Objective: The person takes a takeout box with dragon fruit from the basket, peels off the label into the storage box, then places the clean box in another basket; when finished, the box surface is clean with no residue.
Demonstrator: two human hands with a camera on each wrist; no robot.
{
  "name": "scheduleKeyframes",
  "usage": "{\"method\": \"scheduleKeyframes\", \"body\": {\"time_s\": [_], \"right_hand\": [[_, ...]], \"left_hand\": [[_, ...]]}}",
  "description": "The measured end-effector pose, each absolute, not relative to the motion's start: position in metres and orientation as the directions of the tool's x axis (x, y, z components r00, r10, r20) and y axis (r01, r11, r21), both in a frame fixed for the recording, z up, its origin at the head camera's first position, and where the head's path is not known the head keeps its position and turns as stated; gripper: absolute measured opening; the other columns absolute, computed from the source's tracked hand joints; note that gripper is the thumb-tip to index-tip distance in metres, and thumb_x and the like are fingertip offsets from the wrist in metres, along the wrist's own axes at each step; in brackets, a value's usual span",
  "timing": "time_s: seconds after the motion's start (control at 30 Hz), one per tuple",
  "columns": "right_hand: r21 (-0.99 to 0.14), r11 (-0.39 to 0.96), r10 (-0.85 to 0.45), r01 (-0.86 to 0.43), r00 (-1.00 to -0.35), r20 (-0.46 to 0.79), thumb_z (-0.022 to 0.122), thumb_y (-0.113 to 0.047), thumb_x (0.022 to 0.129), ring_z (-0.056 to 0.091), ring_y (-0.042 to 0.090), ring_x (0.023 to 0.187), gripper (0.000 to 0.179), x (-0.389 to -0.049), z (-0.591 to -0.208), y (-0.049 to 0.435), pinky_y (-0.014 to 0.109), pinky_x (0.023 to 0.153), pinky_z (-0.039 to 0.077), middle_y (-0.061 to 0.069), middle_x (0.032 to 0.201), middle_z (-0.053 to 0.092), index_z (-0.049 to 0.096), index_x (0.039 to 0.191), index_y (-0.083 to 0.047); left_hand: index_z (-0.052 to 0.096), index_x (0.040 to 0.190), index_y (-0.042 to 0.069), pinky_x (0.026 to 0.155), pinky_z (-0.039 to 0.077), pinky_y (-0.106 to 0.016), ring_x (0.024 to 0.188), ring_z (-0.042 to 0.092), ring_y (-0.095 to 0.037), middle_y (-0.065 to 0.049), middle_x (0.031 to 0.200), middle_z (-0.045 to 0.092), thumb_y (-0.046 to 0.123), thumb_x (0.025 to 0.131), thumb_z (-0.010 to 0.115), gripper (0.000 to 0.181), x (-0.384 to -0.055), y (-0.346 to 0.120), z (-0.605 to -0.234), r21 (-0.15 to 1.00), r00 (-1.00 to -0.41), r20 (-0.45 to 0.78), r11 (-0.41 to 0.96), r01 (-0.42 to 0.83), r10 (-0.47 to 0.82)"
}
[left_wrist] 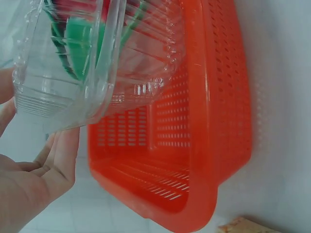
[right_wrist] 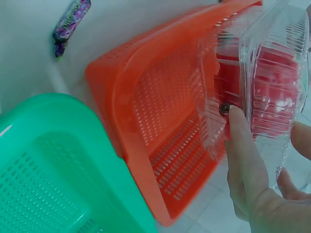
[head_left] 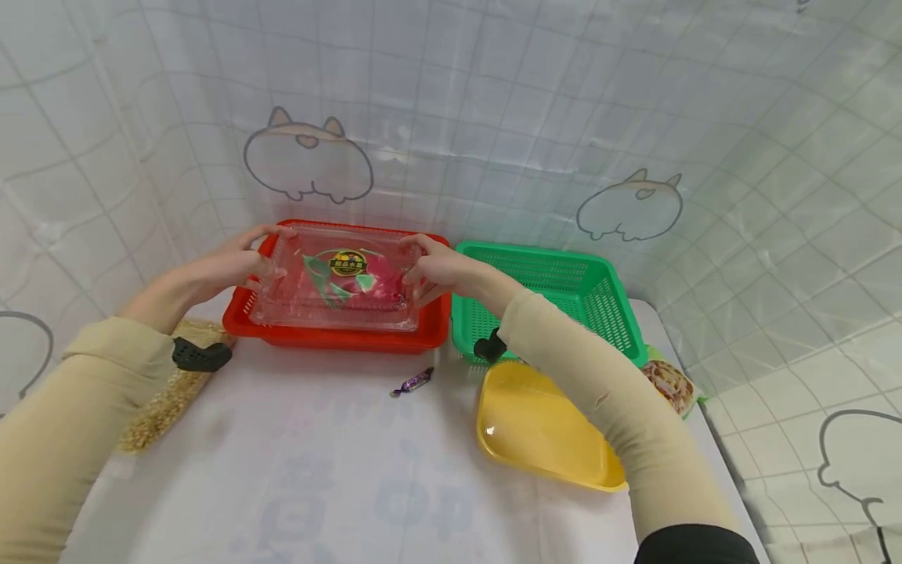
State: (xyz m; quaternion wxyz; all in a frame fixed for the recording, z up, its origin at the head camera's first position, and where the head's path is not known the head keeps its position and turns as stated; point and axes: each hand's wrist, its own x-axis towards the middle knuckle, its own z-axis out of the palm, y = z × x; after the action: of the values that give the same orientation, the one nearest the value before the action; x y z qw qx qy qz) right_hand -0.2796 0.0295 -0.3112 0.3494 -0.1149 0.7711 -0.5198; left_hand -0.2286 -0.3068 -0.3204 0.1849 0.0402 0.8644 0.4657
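Both hands hold a clear plastic fruit box (head_left: 289, 305) by its two ends, above the red basket (head_left: 331, 340). Through its lid, which bears a round black and gold label (head_left: 348, 263), I see something pink-red and green. At the left end the left hand (head_left: 236, 266) grips the box, fingers at the far edge and thumb nearer. The right hand (head_left: 444, 270) grips the right end, its fingers (right_wrist: 243, 136) against the plastic in the right wrist view. In the left wrist view the basket's slotted floor (left_wrist: 150, 177) shows below the raised box.
A green basket (head_left: 564, 270) stands right of the red one, with a yellow tray (head_left: 543, 423) in front, partly behind the right sleeve. A purple wrapped candy (head_left: 413, 382) lies on the white table. Bags lie at left (head_left: 172, 395) and right (head_left: 669, 384).
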Motion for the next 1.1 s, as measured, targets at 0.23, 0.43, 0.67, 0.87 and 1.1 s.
{"method": "scheduleKeyframes", "body": {"time_s": [0.23,0.43,0.67,0.87,1.1], "right_hand": [[-0.887,0.428,-0.543,0.172,-0.736,-0.405,0.059,-0.005,0.096,0.06,0.031,0.063,0.065,-0.274,-0.302,0.039,0.045,0.081,0.059,0.015,0.126,0.058,0.035,0.151,-0.029],[-0.899,0.407,-0.572,0.163,-0.722,-0.39,0.059,-0.007,0.096,0.06,0.03,0.066,0.065,-0.265,-0.294,0.047,0.046,0.082,0.059,0.015,0.128,0.057,0.034,0.152,-0.029],[-0.914,0.376,-0.588,0.156,-0.722,-0.365,0.06,-0.008,0.096,0.06,0.027,0.069,0.064,-0.249,-0.29,0.05,0.045,0.078,0.059,0.017,0.125,0.058,0.034,0.151,-0.029],[-0.915,0.374,-0.594,0.153,-0.718,-0.363,0.061,-0.006,0.096,0.062,0.027,0.072,0.064,-0.233,-0.291,0.053,0.044,0.077,0.06,0.017,0.124,0.057,0.034,0.15,-0.03],[-0.907,0.398,-0.591,0.137,-0.718,-0.368,0.061,-0.006,0.096,0.065,0.026,0.079,0.062,-0.215,-0.292,0.056,0.044,0.076,0.06,0.016,0.122,0.056,0.034,0.148,-0.028]], "left_hand": [[0.014,0.159,0.017,0.083,0.056,-0.037,0.113,0.058,-0.026,-0.025,0.141,0.041,0.006,0.098,0.046,0.069,-0.218,-0.299,-0.305,0.812,-0.933,-0.273,0.577,-0.091,0.237],[0.018,0.158,0.019,0.078,0.055,-0.035,0.099,0.059,-0.016,-0.014,0.122,0.055,0.011,0.1,0.05,0.067,-0.208,-0.295,-0.298,0.813,-0.938,-0.263,0.576,-0.09,0.225],[0.022,0.156,0.019,0.073,0.054,-0.034,0.092,0.062,-0.008,-0.009,0.112,0.058,0.009,0.099,0.05,0.064,-0.192,-0.298,-0.294,0.829,-0.948,-0.229,0.555,-0.07,0.222],[0.025,0.154,0.021,0.071,0.054,-0.034,0.09,0.063,-0.013,-0.009,0.105,0.057,0.007,0.097,0.052,0.065,-0.177,-0.301,-0.294,0.828,-0.945,-0.225,0.558,-0.056,0.238],[0.028,0.149,0.021,0.069,0.055,-0.035,0.084,0.06,-0.018,-0.01,0.098,0.055,0.005,0.093,0.055,0.064,-0.16,-0.299,-0.297,0.823,-0.943,-0.217,0.567,-0.037,0.253]]}}
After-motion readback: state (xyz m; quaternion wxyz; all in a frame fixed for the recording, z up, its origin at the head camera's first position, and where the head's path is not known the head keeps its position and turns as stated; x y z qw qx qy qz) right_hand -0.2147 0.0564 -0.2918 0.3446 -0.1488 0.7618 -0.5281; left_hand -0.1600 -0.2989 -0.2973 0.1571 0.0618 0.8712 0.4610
